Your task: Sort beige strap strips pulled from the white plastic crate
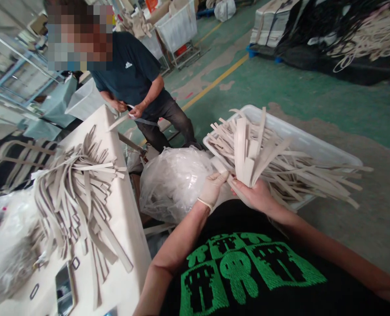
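Observation:
My right hand point(257, 193) is closed round the lower ends of a bunch of beige fabric strips point(240, 147), which fan upward from my fist. Close beside it, my left hand point(215, 186), in a pale glove, pinches a single beige strip point(221, 166) near its end. Behind both hands stands a white plastic crate point(326, 142), heaped with more strips point(300, 173) that hang over its near and right edges. My left fingertips and the bunch are almost touching; exactly where they meet is hard to make out.
On the left, a pale table point(129, 237) carries a pile of strips point(73, 188), a phone point(65, 287) and small dark rings point(75, 263). A clear plastic bag point(175, 180) bulges between table and crate. Across the table corner a person point(132, 70) handles a strip.

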### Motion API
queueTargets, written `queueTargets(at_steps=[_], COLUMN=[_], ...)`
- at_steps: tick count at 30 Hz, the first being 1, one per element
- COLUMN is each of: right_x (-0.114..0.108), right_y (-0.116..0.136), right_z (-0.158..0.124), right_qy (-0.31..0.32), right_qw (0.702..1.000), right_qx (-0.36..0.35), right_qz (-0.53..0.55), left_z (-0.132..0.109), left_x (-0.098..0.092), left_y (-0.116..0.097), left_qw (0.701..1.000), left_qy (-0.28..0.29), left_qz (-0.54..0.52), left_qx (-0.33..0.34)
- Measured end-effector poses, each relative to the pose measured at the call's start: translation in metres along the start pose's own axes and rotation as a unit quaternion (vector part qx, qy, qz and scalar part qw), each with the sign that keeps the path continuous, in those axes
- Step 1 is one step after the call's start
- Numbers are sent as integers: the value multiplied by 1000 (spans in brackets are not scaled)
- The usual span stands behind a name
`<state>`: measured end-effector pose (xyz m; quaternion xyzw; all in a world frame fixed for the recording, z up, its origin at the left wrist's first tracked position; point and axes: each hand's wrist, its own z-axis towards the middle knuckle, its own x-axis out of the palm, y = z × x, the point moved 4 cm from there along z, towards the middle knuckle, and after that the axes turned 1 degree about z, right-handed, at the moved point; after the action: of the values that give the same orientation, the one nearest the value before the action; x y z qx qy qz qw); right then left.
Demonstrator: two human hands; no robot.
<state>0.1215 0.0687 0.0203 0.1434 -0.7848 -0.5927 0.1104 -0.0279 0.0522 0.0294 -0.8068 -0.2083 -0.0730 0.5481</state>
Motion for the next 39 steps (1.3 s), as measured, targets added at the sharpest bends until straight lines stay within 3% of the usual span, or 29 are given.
queueTargets(at_steps=[5, 11, 16, 20, 24, 27, 31, 35, 39], right_x=[1, 0, -5, -5, -3, -6, -10, -5, -6], right_y=[-4, -2, -2, -5, -2, 2, 3, -2, 3], right_z=[-4, 10, -2, -3, 8, 7, 5, 15, 19], right_qy=[57, 3, 92, 54, 26, 44, -14, -48, -27], right_qw=[997, 1000, 995, 997, 1000, 999, 996, 998, 998], right_qx=[-11, -3, -3, 11, 13, -19, -48, -23, -52], right_qz=[-49, -11, -45, -55, 6, -21, -73, -18, 15], left_z=[8, 4, 13, 10, 3, 4, 3, -5, -4], left_x=[-12, 1, -20, -12, 1, -5, -7, 5, -1], left_y=[-11, 9, -11, -1, 17, 12, 10, 15, 13], left_qw=[997, 999, 996, 998, 999, 998, 998, 999, 999], left_qy=[-59, -18, -65, -36, -20, -39, -40, -13, -25], left_qz=[-40, -37, -48, -38, -32, -42, -39, -40, -42], left_qx=[30, -18, 46, 24, -25, -1, -8, -17, -4])
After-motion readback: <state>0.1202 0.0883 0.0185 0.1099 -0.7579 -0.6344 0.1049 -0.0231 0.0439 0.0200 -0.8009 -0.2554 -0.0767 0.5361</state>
